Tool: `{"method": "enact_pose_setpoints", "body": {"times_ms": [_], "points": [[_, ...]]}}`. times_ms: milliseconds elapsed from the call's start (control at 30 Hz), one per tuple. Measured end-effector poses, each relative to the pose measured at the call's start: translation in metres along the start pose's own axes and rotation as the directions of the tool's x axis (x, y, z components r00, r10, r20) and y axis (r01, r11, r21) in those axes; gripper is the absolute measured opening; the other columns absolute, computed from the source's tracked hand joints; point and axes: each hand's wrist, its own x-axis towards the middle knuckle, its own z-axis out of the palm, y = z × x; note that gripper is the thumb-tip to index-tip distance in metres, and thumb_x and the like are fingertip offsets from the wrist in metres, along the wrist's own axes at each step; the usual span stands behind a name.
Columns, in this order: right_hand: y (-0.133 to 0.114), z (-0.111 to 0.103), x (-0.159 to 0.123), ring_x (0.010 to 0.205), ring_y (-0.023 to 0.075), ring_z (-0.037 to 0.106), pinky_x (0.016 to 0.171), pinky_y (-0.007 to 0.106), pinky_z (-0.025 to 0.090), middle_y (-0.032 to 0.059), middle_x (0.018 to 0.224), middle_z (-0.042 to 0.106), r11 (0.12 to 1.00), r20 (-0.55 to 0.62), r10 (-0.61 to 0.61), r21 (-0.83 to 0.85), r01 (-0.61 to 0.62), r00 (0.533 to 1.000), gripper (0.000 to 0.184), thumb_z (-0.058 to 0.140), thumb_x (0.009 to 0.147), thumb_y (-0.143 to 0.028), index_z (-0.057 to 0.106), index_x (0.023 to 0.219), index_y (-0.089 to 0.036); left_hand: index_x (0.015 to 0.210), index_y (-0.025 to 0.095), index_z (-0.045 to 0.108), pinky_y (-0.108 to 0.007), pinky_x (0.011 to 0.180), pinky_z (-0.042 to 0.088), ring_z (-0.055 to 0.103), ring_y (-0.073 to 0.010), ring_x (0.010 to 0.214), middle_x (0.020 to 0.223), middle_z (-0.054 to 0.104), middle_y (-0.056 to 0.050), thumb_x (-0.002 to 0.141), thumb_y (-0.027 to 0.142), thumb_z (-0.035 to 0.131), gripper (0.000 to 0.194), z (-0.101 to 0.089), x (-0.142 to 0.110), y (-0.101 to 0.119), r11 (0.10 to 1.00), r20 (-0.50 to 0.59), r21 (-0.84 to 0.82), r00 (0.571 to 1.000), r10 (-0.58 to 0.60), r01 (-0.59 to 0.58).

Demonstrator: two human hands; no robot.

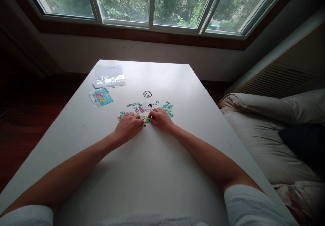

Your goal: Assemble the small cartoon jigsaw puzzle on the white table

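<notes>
Small jigsaw pieces lie spread on the white table (142, 165), with teal pieces (168, 108) in a group on the right and pink and teal ones (137, 108) left of the middle. My left hand (129, 126) rests palm down with its fingers curled in at the yellow pieces (145, 118). Opposite it, my right hand (161, 118) is closed in a pinch beside the same yellow cluster, its fingertips at a teal piece (147, 120). The fingers partly cover the pieces they touch. Just beyond my hands is a round, silvery disc-like item (147, 106).
A smaller round item (147, 94) lies farther back. At the table's back left are a clear plastic bag (109, 77) and a colourful picture card (101, 97). A padded light sofa (264, 134) stands along the right side, and windows (122, 2) are ahead.
</notes>
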Motion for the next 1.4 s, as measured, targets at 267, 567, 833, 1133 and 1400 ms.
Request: {"method": "enact_pose_setpoints", "body": {"times_ms": [267,567,833,1133,1400], "points": [[0.001,0.002,0.0,0.09,0.0206,0.053,0.085,0.033,0.033,0.0034,0.087,0.065,1.0,0.002,0.007,-0.012,-0.007,1.0,0.006,0.065,0.093,-0.026,0.07,0.091,-0.023,0.083,0.02,0.072,-0.038,0.08,0.041,0.064,-0.0236,0.087,0.091,0.072,-0.007,0.095,0.026,0.056,0.021,-0.008,-0.006,0.012,0.995,0.053,0.079,0.997,0.064,-0.068],[0.001,0.001,-0.001,0.089,0.02,0.053,0.085,0.032,0.033,0.0029,0.086,0.065,1.0,-0.012,0.0,0.004,0.0,1.0,0.006,0.064,0.093,-0.026,0.069,0.09,-0.023,0.089,0.022,0.073,-0.038,0.079,0.044,0.065,-0.0242,0.089,0.092,0.072,-0.006,0.097,0.031,0.055,0.022,-0.009,-0.005,0.013,0.996,0.064,0.057,0.996,0.062,-0.065],[0.0,0.001,0.0,0.088,0.0195,0.052,0.083,0.031,0.034,0.0027,0.087,0.066,1.0,-0.008,-0.002,0.015,0.002,1.0,0.004,0.065,0.092,-0.024,0.069,0.09,-0.023,0.117,0.023,0.072,-0.04,0.101,0.043,0.056,-0.0265,0.117,0.126,0.068,-0.008,0.099,0.031,0.047,0.032,0.016,0.016,-0.065,0.976,-0.163,-0.082,0.964,-0.212,0.201],[-0.001,0.0,-0.001,0.088,0.0199,0.052,0.084,0.032,0.034,0.0032,0.087,0.066,1.0,-0.007,0.004,0.009,-0.004,1.0,0.004,0.065,0.091,-0.022,0.069,0.09,-0.023,0.105,0.023,0.075,-0.041,0.097,0.042,0.059,-0.0277,0.106,0.108,0.072,-0.01,0.096,0.029,0.048,0.029,0.019,0.015,-0.082,0.939,-0.119,-0.045,0.931,-0.345,0.342],[-0.001,-0.001,-0.001,0.088,0.0194,0.052,0.083,0.032,0.034,0.0028,0.087,0.066,1.0,-0.004,-0.01,0.02,0.01,1.0,0.004,0.065,0.092,-0.024,0.069,0.09,-0.022,0.109,0.024,0.074,-0.037,0.089,0.044,0.06,-0.026,0.1,0.101,0.069,-0.009,0.095,0.03,0.049,0.03,0.018,0.015,-0.083,0.931,-0.103,-0.052,0.925,-0.365,0.361]]}}
